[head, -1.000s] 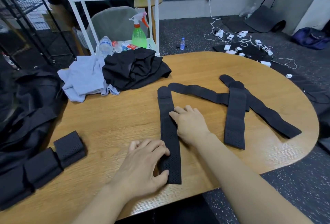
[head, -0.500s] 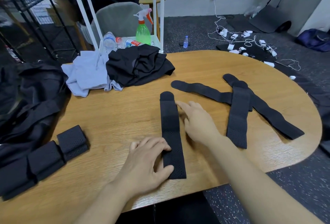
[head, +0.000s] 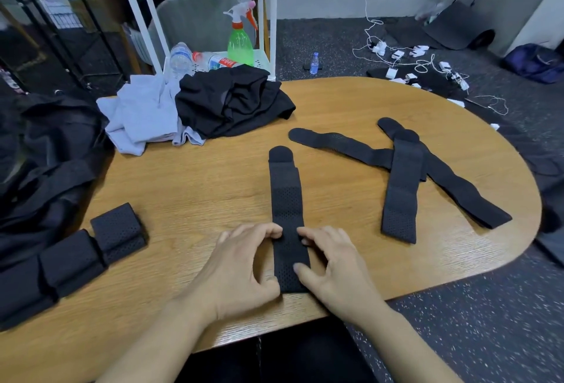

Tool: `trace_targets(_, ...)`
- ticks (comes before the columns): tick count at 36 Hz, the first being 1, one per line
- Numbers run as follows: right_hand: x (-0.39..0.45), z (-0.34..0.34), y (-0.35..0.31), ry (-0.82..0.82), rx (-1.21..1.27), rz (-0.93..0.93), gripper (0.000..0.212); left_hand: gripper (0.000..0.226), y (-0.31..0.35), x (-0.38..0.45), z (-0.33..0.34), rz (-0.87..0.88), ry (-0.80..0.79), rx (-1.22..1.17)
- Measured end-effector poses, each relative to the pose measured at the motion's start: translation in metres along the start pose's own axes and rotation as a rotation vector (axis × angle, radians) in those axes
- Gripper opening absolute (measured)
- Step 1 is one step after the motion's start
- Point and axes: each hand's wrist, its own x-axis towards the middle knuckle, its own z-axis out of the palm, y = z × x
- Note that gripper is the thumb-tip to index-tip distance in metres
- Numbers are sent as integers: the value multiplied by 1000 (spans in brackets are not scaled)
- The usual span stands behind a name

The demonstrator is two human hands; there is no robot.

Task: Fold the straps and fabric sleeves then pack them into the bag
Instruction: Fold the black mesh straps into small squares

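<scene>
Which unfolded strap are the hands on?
The straight strap near the table's front edge, under both the left hand and right hand. The other three lie crossed, untouched, farther right.

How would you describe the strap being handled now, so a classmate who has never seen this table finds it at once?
Start at the near edge of the wooden table. The strap lies alone there, running straight away from the person, its near end between the left hand and right hand. The other loose straps cross in a pile to its right.
</scene>
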Motion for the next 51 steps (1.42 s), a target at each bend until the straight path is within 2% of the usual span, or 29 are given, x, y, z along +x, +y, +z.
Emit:
trace_targets(3, 3, -3, -3, -12, 100, 49, 68, 72, 2, 3, -1, -32, -3, -11)
trace_targets(6, 0, -11, 0, -139, 157, 45, 82, 73, 1, 5, -3, -35, -22, -1)
trace_targets(9, -5, -18, 4, -252, 123, 17, 87, 73, 0, 4, -3, -33, -28, -7)
trace_targets(12, -6, -17, 9, -273, 92, -1, 90, 72, -2, 3, -4, -28, -44, -3)
trace_targets(17, 1, -9, 16, -190, 120, -8, 77, 66, -4, 4, -2, -33, -51, 14)
trace_targets(21, 15, -1, 12, 27, 195, 93, 51, 49, -2, 12, 8, -87, 92, 31)
trace_targets(25, 26, 7, 4, 123, 163, 175, 35, 42, 5, 16, 16, -130, 212, 12)
trace_targets(34, 31, 10, 0, 144, -2, 190, 45, 58, 6, 19, 21, -112, 211, 16)
trace_targets(40, 31, 11, -3, 155, -63, 183, 33, 39, 3, 23, 21, -31, 163, 80)
trace_targets(44, 29, 14, -4, 159, -144, 123, 34, 37, 4, 26, 20, -16, 132, 136)
trace_targets(51, 25, 17, 1, 152, -163, 35, 33, 56, 5, 25, 12, -41, 7, 186)
